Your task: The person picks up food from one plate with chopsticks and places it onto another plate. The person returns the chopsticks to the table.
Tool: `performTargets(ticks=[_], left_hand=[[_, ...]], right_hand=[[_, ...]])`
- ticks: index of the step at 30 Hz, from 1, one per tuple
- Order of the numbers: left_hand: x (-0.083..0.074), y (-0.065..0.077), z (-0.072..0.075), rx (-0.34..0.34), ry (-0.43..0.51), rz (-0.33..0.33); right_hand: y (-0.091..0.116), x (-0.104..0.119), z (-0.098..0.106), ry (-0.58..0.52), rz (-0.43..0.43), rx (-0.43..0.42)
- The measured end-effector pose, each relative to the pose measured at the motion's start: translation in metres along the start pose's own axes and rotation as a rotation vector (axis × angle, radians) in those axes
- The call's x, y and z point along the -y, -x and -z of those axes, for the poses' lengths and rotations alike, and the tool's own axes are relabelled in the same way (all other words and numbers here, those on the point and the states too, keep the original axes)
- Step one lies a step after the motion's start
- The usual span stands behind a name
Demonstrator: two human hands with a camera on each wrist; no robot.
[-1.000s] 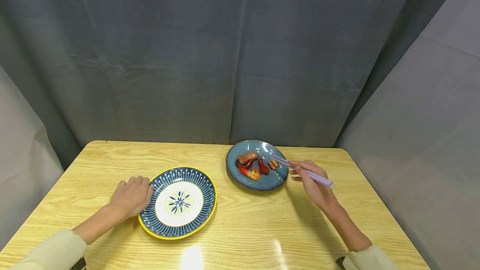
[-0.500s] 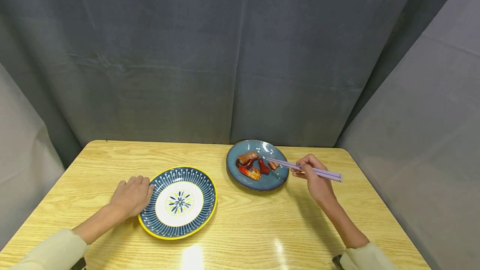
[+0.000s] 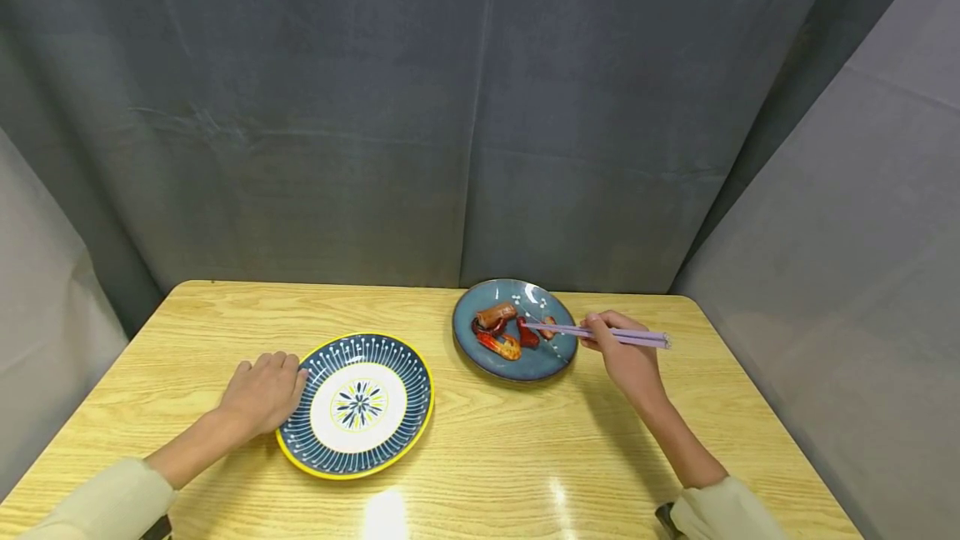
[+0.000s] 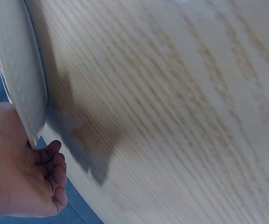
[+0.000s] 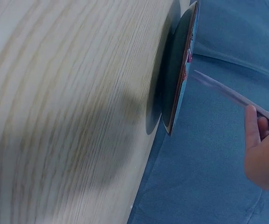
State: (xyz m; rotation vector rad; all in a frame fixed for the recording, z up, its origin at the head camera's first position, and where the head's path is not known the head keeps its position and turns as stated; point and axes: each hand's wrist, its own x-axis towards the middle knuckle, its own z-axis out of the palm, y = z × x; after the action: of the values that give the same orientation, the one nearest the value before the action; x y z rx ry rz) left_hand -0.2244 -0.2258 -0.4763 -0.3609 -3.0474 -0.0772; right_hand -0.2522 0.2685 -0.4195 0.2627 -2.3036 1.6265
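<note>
My right hand [image 3: 626, 354] holds a pair of lilac chopsticks [image 3: 637, 338] over the right side of a blue-grey plate [image 3: 480, 361]. Their tips overlap a red piece of food [image 3: 528, 335] and lie right by a small brown piece [image 3: 549, 323]. Farther left on that plate are a brown sausage-like piece [image 3: 497, 314] and an orange-red shrimp-like piece [image 3: 501, 347]. At the near left, my left hand [image 3: 262, 392] grips the rim of a yellow-edged, blue-patterned plate [image 3: 416, 390]; its curled fingers [image 4: 59, 175] show in the left wrist view.
Both plates stand on a light wooden table [image 3: 517, 448], the blue-grey one near its far edge. A dark grey curtain [image 3: 375, 148] hangs behind, with paler cloth [image 3: 847, 290] along the right side.
My right hand first drew back a little to the right, then returned left with the chopsticks lying flatter. The small brown piece has turned. My left hand and the patterned plate stay put.
</note>
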Motion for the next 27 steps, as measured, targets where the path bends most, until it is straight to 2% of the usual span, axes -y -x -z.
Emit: performTargets(ticks=[8,14,19,27], left_hand=[[0.001,0.000,-0.001,0.000,0.004,0.004],[0.001,0.000,-0.001,-0.005,0.001,0.004],[0.001,0.000,-0.001,-0.008,0.003,0.004],[0.000,0.000,-0.001,0.002,0.010,0.008]], right_hand=[[-0.004,-0.004,-0.006,0.025,-0.021,-0.018],[-0.006,-0.006,-0.009,0.042,-0.067,-0.044],[-0.009,-0.008,-0.011,0.046,-0.093,-0.034],[-0.011,-0.010,-0.015,0.012,-0.070,-0.018]])
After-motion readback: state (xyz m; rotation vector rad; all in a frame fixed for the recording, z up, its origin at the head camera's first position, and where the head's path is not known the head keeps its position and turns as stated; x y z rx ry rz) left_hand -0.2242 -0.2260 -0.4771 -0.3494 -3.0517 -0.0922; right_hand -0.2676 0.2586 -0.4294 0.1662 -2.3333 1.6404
